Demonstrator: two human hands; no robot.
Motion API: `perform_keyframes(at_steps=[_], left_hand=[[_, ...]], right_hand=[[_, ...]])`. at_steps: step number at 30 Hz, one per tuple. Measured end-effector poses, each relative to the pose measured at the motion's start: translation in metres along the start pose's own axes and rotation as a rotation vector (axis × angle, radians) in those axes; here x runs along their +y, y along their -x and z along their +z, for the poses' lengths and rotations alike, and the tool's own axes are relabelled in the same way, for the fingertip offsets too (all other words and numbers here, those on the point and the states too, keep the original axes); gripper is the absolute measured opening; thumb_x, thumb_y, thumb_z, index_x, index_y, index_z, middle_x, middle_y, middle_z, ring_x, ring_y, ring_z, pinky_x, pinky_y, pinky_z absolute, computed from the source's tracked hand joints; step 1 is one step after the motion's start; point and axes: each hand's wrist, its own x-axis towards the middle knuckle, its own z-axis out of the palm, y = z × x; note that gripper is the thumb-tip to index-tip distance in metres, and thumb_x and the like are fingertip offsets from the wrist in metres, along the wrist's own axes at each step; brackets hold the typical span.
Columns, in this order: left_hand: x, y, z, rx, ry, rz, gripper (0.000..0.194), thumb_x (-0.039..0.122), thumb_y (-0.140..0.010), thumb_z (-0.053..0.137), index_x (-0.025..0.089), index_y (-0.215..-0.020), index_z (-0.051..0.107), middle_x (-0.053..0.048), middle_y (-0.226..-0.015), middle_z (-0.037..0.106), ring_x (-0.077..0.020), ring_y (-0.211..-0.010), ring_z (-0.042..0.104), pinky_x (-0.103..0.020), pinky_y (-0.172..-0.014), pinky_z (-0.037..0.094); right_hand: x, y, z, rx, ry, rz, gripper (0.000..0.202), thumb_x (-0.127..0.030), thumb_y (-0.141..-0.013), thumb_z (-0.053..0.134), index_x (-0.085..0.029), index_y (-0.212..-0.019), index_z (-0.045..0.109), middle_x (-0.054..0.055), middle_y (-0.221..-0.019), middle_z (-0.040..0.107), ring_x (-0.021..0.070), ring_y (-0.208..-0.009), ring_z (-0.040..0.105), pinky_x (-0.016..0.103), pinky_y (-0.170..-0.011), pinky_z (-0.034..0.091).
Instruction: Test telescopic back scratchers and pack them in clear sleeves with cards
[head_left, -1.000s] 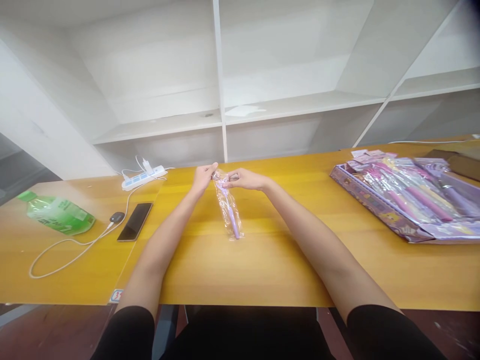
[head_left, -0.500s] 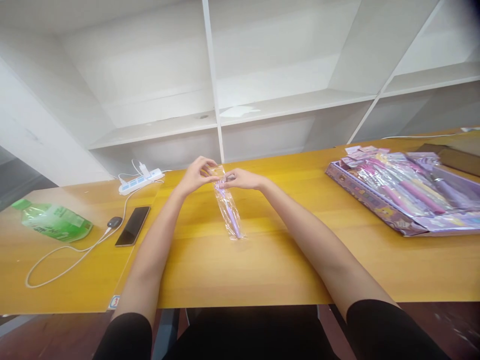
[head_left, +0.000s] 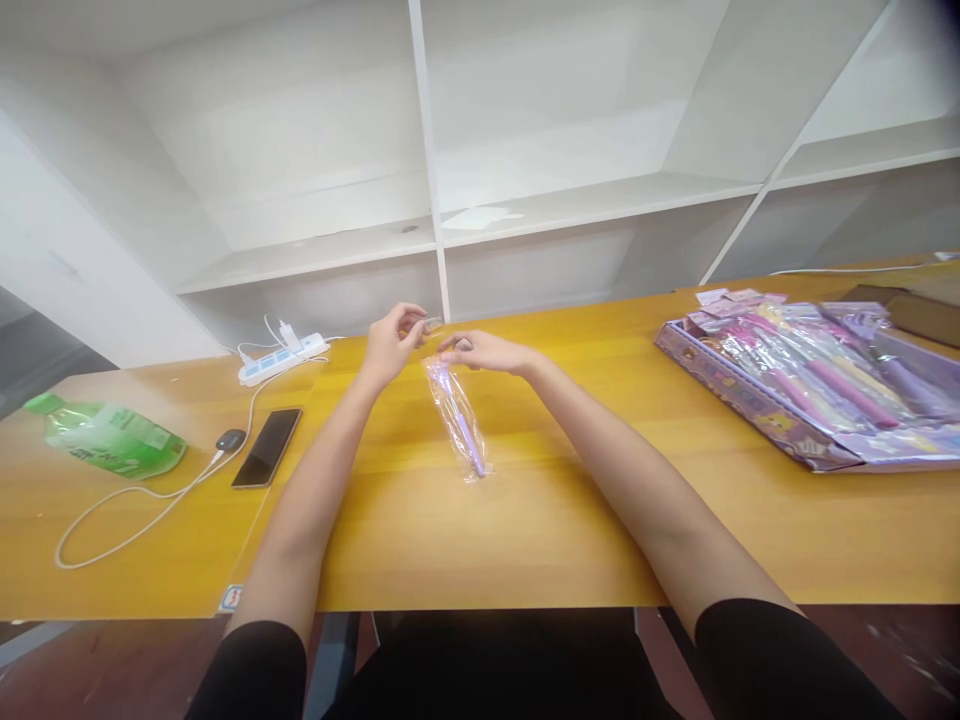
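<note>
A slim purple pen [head_left: 466, 432] lies in a clear plastic bag [head_left: 454, 405] on the table, pointing toward me at a slight slant. My right hand [head_left: 480, 352] pinches the far end of this bag between thumb and fingers. Just to its left and a little higher, my left hand [head_left: 394, 340] is closed on a small strip of clear plastic [head_left: 433, 322], which sticks out past the fingertips. A gap separates the strip from the bag.
At right stands a purple display box [head_left: 739, 405] of bagged pens [head_left: 832, 370]. On the left are a green bottle [head_left: 112, 438], a phone [head_left: 268, 448], a white cable [head_left: 142, 530] and a power strip [head_left: 283, 360]. White shelving [head_left: 555, 210] rises behind the table.
My left hand has moved up and away from my right hand, with a strip of clear plastic in its fingers. The bag's far end now looks shorter; my right hand stays on it.
</note>
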Motion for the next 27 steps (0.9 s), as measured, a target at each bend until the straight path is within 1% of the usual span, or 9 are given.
perform_keyframes(at_steps=[3, 5, 8, 10, 14, 16, 19, 25, 27], left_hand=[[0.000, -0.001, 0.001, -0.012, 0.086, -0.045, 0.017, 0.031, -0.096, 0.074, 0.020, -0.109, 0.076, -0.004, -0.090, 0.080, -0.0144, -0.074, 0.074, -0.026, -0.072, 0.062], [-0.002, -0.002, 0.001, -0.022, 0.140, -0.080, 0.015, 0.032, -0.096, 0.075, 0.019, -0.104, 0.077, -0.004, -0.091, 0.079, -0.0137, -0.073, 0.074, -0.025, -0.070, 0.062], [-0.004, -0.004, 0.000, -0.036, 0.212, -0.133, 0.017, 0.034, -0.096, 0.079, 0.018, -0.103, 0.078, -0.005, -0.091, 0.079, -0.0134, -0.074, 0.074, -0.025, -0.070, 0.063], [-0.005, -0.005, -0.001, -0.040, 0.249, -0.163, 0.017, 0.033, -0.095, 0.081, 0.018, -0.102, 0.078, -0.005, -0.091, 0.079, -0.0131, -0.074, 0.075, -0.025, -0.072, 0.064], [-0.004, -0.006, -0.002, -0.051, 0.307, -0.208, 0.020, 0.034, -0.091, 0.085, 0.017, -0.100, 0.080, -0.005, -0.091, 0.080, -0.0136, -0.076, 0.075, -0.027, -0.074, 0.066], [-0.002, -0.006, -0.002, -0.059, 0.333, -0.219, 0.024, 0.036, -0.088, 0.088, 0.016, -0.100, 0.081, -0.005, -0.091, 0.080, -0.0143, -0.079, 0.075, -0.027, -0.075, 0.066], [0.000, -0.006, -0.002, -0.070, 0.367, -0.229, 0.031, 0.041, -0.084, 0.092, 0.016, -0.100, 0.083, -0.006, -0.092, 0.080, -0.0162, -0.083, 0.076, -0.028, -0.076, 0.067], [0.006, -0.006, -0.003, -0.092, 0.423, -0.243, 0.042, 0.047, -0.080, 0.097, 0.015, -0.103, 0.083, -0.007, -0.093, 0.081, -0.0186, -0.086, 0.077, -0.034, -0.081, 0.068], [0.009, -0.005, -0.003, -0.102, 0.436, -0.240, 0.042, 0.047, -0.081, 0.098, 0.016, -0.104, 0.084, -0.007, -0.094, 0.081, -0.0191, -0.088, 0.077, -0.034, -0.082, 0.068]], right_hand=[[0.003, -0.005, -0.004, 0.073, -0.116, -0.015, 0.055, -0.062, -0.095, 0.058, -0.018, -0.125, 0.074, -0.003, -0.075, 0.042, 0.0172, -0.066, 0.037, 0.033, -0.065, 0.039], [0.003, -0.007, -0.007, 0.106, -0.179, -0.046, 0.054, -0.051, -0.092, 0.053, -0.016, -0.127, 0.073, -0.002, -0.077, 0.042, 0.0177, -0.067, 0.039, 0.033, -0.065, 0.040], [0.001, -0.005, -0.010, 0.171, -0.229, -0.118, 0.057, -0.037, -0.080, 0.065, -0.017, -0.133, 0.071, -0.002, -0.083, 0.050, 0.0164, -0.073, 0.047, 0.033, -0.072, 0.046], [-0.001, -0.004, -0.011, 0.220, -0.247, -0.174, 0.060, -0.034, -0.077, 0.075, -0.020, -0.135, 0.069, -0.001, -0.091, 0.060, 0.0153, -0.080, 0.054, 0.033, -0.081, 0.052], [-0.003, -0.003, -0.012, 0.303, -0.267, -0.255, 0.060, -0.048, -0.074, 0.093, -0.023, -0.122, 0.068, 0.004, -0.111, 0.074, 0.0179, -0.096, 0.066, 0.039, -0.096, 0.060], [-0.005, -0.003, -0.012, 0.339, -0.270, -0.305, 0.061, -0.054, -0.070, 0.099, -0.024, -0.110, 0.065, 0.004, -0.108, 0.076, 0.0197, -0.099, 0.070, 0.042, -0.102, 0.061], [-0.010, -0.003, -0.009, 0.382, -0.252, -0.384, 0.062, -0.062, -0.070, 0.100, -0.025, -0.100, 0.062, 0.003, -0.102, 0.078, 0.0214, -0.100, 0.074, 0.046, -0.110, 0.060], [-0.022, -0.002, -0.001, 0.428, -0.202, -0.437, 0.067, -0.068, -0.069, 0.101, -0.025, -0.099, 0.059, 0.003, -0.100, 0.072, 0.0211, -0.099, 0.070, 0.041, -0.101, 0.061], [-0.025, -0.001, 0.001, 0.445, -0.185, -0.478, 0.067, -0.066, -0.071, 0.101, -0.026, -0.106, 0.061, 0.002, -0.100, 0.069, 0.0207, -0.096, 0.069, 0.039, -0.097, 0.060]])
